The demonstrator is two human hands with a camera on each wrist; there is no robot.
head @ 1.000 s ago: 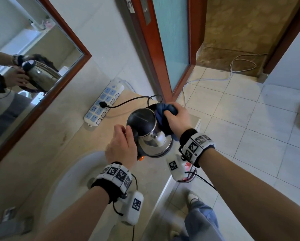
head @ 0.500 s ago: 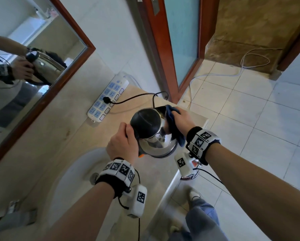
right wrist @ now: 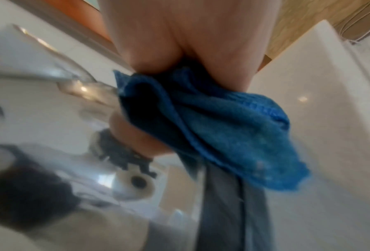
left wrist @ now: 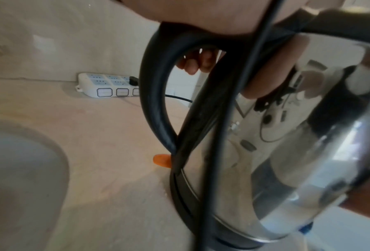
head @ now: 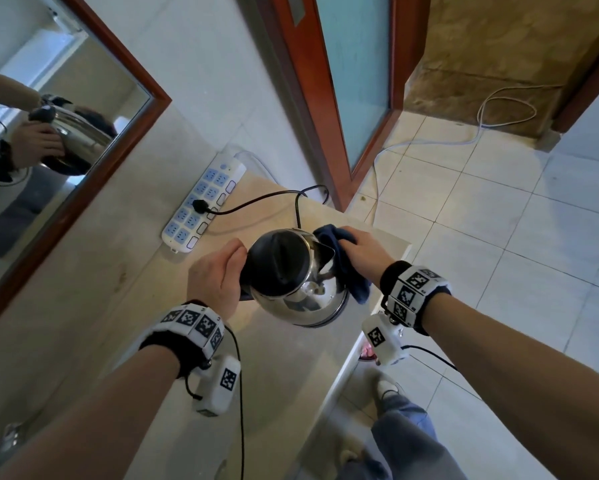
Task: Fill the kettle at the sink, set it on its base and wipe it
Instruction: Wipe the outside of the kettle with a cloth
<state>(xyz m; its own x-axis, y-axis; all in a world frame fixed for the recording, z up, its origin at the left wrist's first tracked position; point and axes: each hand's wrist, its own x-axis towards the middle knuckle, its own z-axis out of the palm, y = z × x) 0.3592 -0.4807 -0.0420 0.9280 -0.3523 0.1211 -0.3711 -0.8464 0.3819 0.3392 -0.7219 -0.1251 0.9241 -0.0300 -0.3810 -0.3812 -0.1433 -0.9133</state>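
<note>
A shiny steel kettle point(head: 300, 296) with a black lid stands on the beige counter point(head: 277, 368), its base hidden beneath it. My left hand point(head: 215, 275) grips the black kettle handle point(left wrist: 156, 95), fingers curled round it. My right hand point(head: 360, 252) holds a bunched blue cloth point(head: 346, 268) against the kettle's right side by the spout. In the right wrist view the blue cloth point(right wrist: 212, 129) hangs from my fingers against the mirror-like kettle wall point(right wrist: 57, 135). An orange switch tab point(left wrist: 162, 160) shows at the kettle's foot.
A white power strip point(head: 204, 206) lies along the wall with the kettle's black cord point(head: 256, 202) plugged in. The sink basin point(left wrist: 18, 178) lies left of the kettle. A mirror point(head: 48, 140) hangs on the wall. The counter edge point(head: 346, 368) drops to tiled floor on the right.
My right hand has slid the blue cloth from the far side of the kettle round to its right side. The left hand keeps its grip on the handle.
</note>
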